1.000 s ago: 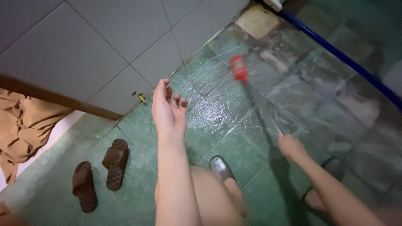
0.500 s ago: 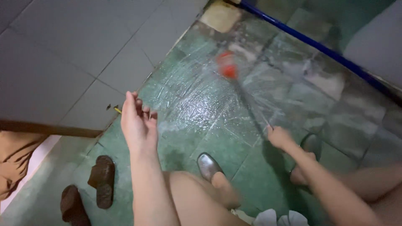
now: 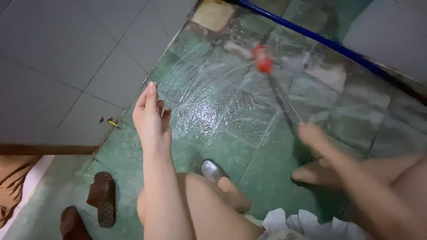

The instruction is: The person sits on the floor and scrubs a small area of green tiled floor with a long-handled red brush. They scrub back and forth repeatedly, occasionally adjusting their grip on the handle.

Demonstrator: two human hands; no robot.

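both our hands work apart: right hand (image 3: 312,134) grips the red-headed brush (image 3: 263,59) for reach across the wet floor (image 3: 213,106), left hand (image 3: 151,116) hangs open-fingered.

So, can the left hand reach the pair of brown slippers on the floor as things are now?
Probably yes. The left hand is empty and raised, and the brown slippers lie on bare green floor below it, nothing between, though the person would likely have to bend down.
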